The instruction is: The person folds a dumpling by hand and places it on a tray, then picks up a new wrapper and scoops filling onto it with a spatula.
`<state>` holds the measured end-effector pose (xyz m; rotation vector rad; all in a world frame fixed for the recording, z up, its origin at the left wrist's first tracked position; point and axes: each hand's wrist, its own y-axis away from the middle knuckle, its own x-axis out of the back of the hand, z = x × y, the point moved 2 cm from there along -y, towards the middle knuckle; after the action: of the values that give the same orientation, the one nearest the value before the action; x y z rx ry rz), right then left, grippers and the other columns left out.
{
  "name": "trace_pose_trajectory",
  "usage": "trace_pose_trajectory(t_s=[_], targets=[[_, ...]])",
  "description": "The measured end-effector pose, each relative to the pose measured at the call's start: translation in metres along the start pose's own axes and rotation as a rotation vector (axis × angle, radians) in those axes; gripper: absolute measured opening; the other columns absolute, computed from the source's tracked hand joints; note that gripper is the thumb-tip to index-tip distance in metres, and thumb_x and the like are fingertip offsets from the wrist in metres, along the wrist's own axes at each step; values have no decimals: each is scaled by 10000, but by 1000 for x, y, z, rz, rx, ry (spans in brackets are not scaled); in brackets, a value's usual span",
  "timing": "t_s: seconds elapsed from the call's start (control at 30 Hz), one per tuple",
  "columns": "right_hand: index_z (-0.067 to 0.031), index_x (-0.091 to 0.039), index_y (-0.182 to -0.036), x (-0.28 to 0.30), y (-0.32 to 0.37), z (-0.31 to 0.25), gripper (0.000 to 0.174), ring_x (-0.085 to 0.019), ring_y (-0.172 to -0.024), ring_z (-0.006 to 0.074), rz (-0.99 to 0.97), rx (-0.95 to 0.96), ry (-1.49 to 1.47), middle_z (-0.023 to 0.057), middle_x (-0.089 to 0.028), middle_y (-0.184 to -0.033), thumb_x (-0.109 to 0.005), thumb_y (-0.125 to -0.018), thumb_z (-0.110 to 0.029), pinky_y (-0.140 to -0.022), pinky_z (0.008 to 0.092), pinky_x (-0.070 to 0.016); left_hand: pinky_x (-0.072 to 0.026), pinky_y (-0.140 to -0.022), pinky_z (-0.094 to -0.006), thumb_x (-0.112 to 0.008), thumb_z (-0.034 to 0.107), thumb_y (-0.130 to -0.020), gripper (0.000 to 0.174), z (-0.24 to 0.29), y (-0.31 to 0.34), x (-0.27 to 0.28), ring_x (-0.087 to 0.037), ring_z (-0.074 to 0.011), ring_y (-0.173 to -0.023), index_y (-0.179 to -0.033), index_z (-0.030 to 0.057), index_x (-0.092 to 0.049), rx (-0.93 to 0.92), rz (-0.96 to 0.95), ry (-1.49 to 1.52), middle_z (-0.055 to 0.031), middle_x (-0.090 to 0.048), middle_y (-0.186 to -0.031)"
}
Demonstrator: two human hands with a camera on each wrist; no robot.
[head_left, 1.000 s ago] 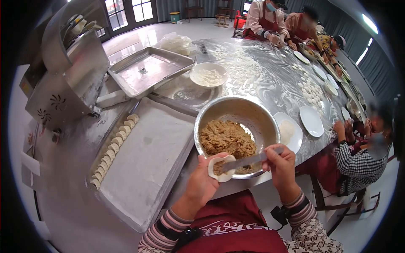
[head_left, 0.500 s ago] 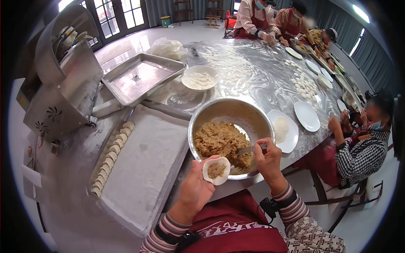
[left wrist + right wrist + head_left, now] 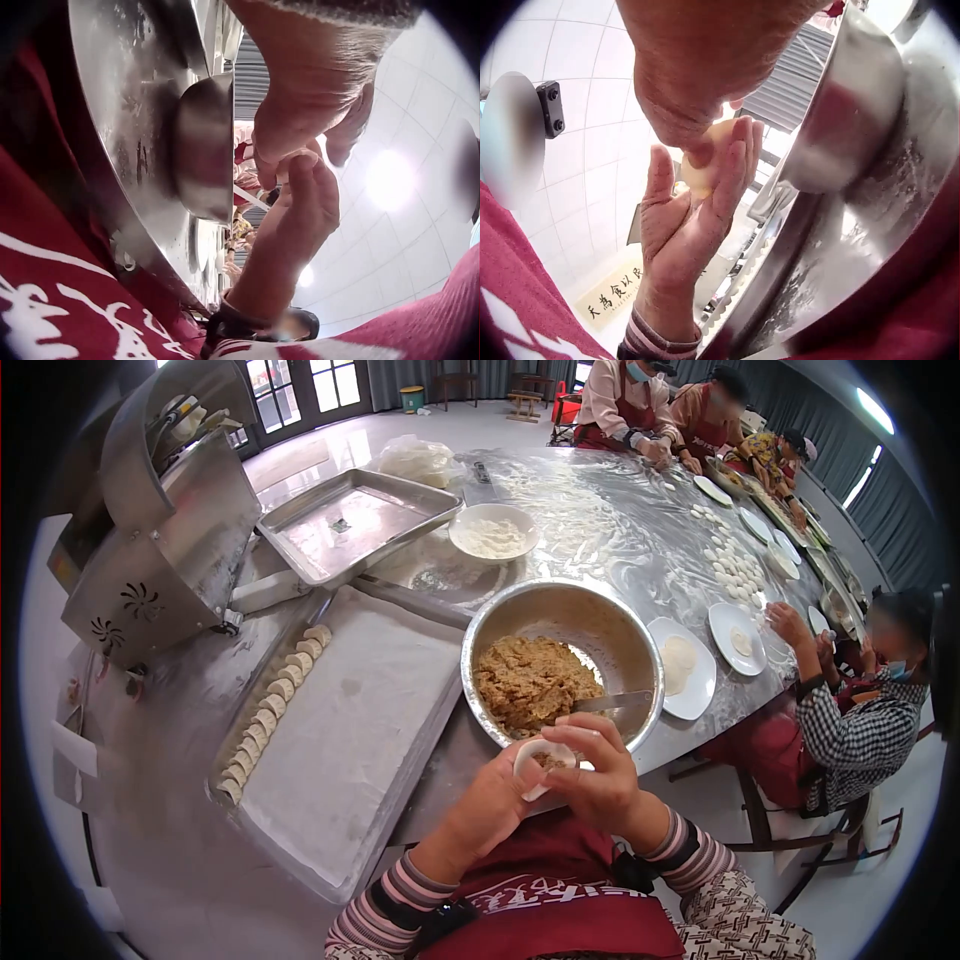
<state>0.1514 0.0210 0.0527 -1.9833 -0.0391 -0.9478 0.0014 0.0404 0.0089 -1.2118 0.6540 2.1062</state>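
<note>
A round dumpling wrapper with brown filling in its middle rests in my left hand, cupped by the fingers and thumb. My right hand pinches the wrapper's right edge. In the right wrist view the pale wrapper stands between both hands, against the left fingers. Just beyond the hands is a steel bowl holding a mound of brown filling. A flat metal spatula lies in the bowl, stuck into the filling, free of either hand.
Left of the bowl lies a lined tray with a row of folded dumplings. Behind it are a bare metal tray and a flour bowl. Plates with wrappers stand at right, near a seated person.
My right hand has let go of the spatula, leaving it in the bowl, and has moved left onto the wrapper, whose edge now curves upward. A wrapper now lies on the farther plate at right.
</note>
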Motion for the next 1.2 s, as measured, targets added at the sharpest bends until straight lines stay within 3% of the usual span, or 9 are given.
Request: trace_pose_trajectory(t_s=[0.07,0.27,0.37,0.53,0.6,0.7,0.83,1.0,1.2], targets=[[-55,-652,-818,-3,-3,3,210,-561,-1017,344,45,-114,-77,156,-601,-1109,-728,-622,-68,-808,418,-489,-414,-965,-285,-514,148,-960,415,7,9,-17,-504,-138,-1122,-1326,2,-385,-118,28,-736,-83,-522,-1221],[-38,-632,-985,-4,11,-1,263,-586,-886,191,261,-466,-215,115,-585,-973,-740,-746,-59,-727,301,-492,-396,-992,-281,-531,79,-941,464,2,10,-5,-493,-153,-1167,-1357,-12,-348,-313,116,-625,-119,-508,-1294],[-23,-576,-1063,-6,28,8,280,-583,-735,64,80,-1073,-1037,19,-610,-911,-704,-817,-51,-636,203,-497,-398,-1000,-292,-517,73,-946,456,4,12,-8,-480,-173,-1203,-1361,-18,-352,-400,118,-604,-148,-478,-1345],[-16,-578,-1061,-18,31,3,249,-600,-709,78,30,-1106,-1167,34,-643,-850,-678,-834,-44,-627,225,-506,-405,-991,-288,-548,73,-931,435,-9,9,-4,-520,-164,-1158,-1338,1,-413,-356,153,-618,-129,-547,-1265],[9,-583,-1049,-17,29,0,251,-614,-724,89,27,-799,-671,50,-647,-865,-684,-825,-38,-647,231,-512,-432,-944,-266,-578,55,-910,433,-9,12,-2,-555,-130,-1081,-1319,3,-446,-342,181,-794,-94,-595,-1185],[22,-592,-1034,-11,19,-2,260,-625,-730,102,-15,-471,-347,71,-648,-863,-700,-804,-31,-638,250,-515,-456,-892,-244,-600,48,-895,403,-9,12,-5,-572,-100,-1014,-1280,7,-486,-370,208,-782,-62,-622,-1118],[11,-612,-990,-15,31,-1,242,-637,-698,152,143,-850,-538,102,-643,-856,-711,-770,-4,-598,268,-504,-475,-860,-230,-593,40,-897,353,-6,12,-8,-582,-98,-994,-1239,9,-509,-403,249,-801,-60,-630,-1093],[3,-633,-912,-8,19,-5,188,-633,-642,239,41,-525,-282,135,-627,-794,-713,-742,6,-553,275,-484,-511,-816,-241,-582,20,-896,297,-11,10,0,-593,-101,-971,-1186,-1,-525,-407,288,-786,-73,-633,-1060],[-1,-637,-883,-13,21,-4,164,-622,-610,232,109,-450,-177,116,-633,-726,-710,-736,4,-526,294,-479,-505,-825,-251,-589,21,-888,296,-10,10,-8,-596,-112,-963,-1175,-8,-520,-440,304,-828,-88,-635,-1059]])
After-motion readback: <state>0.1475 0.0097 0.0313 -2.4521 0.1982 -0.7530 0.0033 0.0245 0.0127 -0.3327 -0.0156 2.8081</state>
